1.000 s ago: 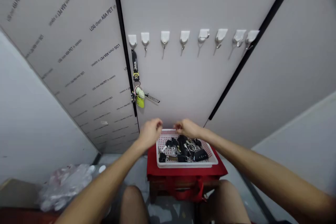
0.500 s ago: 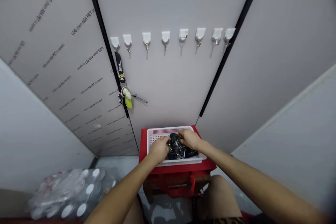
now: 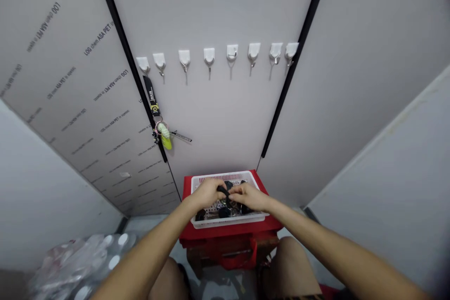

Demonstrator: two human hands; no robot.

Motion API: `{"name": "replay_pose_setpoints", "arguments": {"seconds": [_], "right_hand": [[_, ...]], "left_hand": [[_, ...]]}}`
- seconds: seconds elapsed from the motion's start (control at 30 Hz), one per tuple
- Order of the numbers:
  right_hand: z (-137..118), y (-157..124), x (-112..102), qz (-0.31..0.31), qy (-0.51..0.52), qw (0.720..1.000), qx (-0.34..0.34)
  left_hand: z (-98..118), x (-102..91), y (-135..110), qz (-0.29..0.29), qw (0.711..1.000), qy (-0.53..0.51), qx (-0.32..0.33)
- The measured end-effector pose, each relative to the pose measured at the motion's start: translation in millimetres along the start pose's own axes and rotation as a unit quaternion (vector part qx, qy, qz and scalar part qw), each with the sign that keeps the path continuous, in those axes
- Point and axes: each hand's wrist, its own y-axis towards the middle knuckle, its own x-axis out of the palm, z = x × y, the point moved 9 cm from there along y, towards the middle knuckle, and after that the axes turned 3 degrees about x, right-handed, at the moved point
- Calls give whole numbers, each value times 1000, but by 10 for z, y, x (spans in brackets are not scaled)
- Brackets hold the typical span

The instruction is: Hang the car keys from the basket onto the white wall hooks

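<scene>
Over a white plastic basket (image 3: 229, 221), my left hand (image 3: 207, 192) pinches a short black strap (image 3: 222, 191) that bends down between my hands. My right hand (image 3: 248, 197) is closed, its fingertips meeting at the strap's lower part. Small metal pieces seem to dangle below, too small to make out. Several dark straps and shiny bits, among them a black bundle (image 3: 224, 213), lie in the basket under my hands, partly hidden by them.
The basket stands on a red-covered stool (image 3: 225, 236) against the wall. Several white hooks (image 3: 209, 55) run in a row above. From the leftmost hangs a black strap keychain (image 3: 152, 96) with a yellow-green charm. Plastic-wrapped bottles (image 3: 87, 262) stand at the lower left.
My hands have come up from among the basket's contents and closer together, now with a black strap between them. The camera view has shifted slightly.
</scene>
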Motion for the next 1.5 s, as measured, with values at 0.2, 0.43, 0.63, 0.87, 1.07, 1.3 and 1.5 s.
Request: {"name": "replay_pose_setpoints", "arguments": {"seconds": [0.2, 0.43, 0.63, 0.87, 1.07, 1.3, 1.5], "right_hand": [[-277, -13, -157, 46, 109, 992, -30], [-996, 104, -498, 141, 196, 966, -90], [-2003, 364, -623, 171, 197, 949, -175], [-2834, 862, -512, 120, 235, 943, -203], [-2949, 1183, -579, 133, 280, 935, -171], [-2787, 1304, -647, 131, 351, 912, -164], [-2689, 1312, -724, 183, 370, 900, -141]], "left_hand": [[-60, -372, -17, 106, 964, -240, -33], [80, -519, -60, 153, 864, -479, 27], [164, -1339, -180, 329, 803, -493, 68], [-155, -2183, -441, 508, 738, -443, 34], [-228, -2510, -505, 574, 729, -372, -12], [-267, -2461, -318, 561, 747, -356, -28], [-265, -2444, -245, 549, 762, -342, -20]]}}
